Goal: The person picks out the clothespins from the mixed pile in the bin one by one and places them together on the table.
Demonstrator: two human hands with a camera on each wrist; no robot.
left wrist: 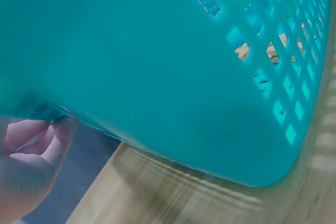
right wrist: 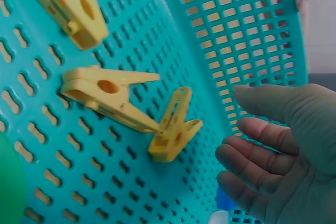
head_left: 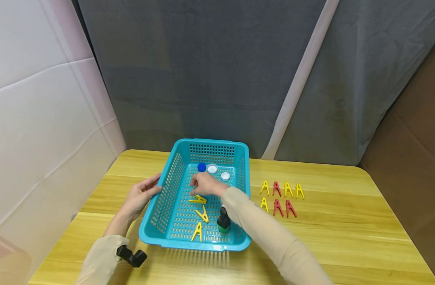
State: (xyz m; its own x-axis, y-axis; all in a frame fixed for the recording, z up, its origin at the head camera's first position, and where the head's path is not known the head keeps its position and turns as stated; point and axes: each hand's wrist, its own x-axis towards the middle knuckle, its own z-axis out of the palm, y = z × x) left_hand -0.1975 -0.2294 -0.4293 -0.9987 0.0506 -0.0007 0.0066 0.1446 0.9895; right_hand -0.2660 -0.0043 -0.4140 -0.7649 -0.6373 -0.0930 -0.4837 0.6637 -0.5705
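A turquoise plastic basket (head_left: 181,242) with slotted walls stands on the table. My left hand (head_left: 139,200) grips its left rim, thumb and fingers pinching the edge in the left wrist view. Inside the basket hovers my right hand (head_left: 207,185), its fingers loosely bent and holding nothing. Just below that hand lies a yellow clothespin (head_left: 199,200); a second yellow clothespin (head_left: 204,216) and a third yellow clothespin (head_left: 198,230) lie nearer the front. Toward the back are a blue bottle cap (head_left: 201,167), a white cap (head_left: 212,169) and another white cap (head_left: 225,176).
A green round thing (head_left: 223,229) in the basket's front right is partly hidden by the right wrist camera. Right of the basket, several yellow clothespins (head_left: 264,187) and red clothespins (head_left: 278,207) lie in two rows on the wooden table (head_left: 338,233). Grey cloth hangs behind.
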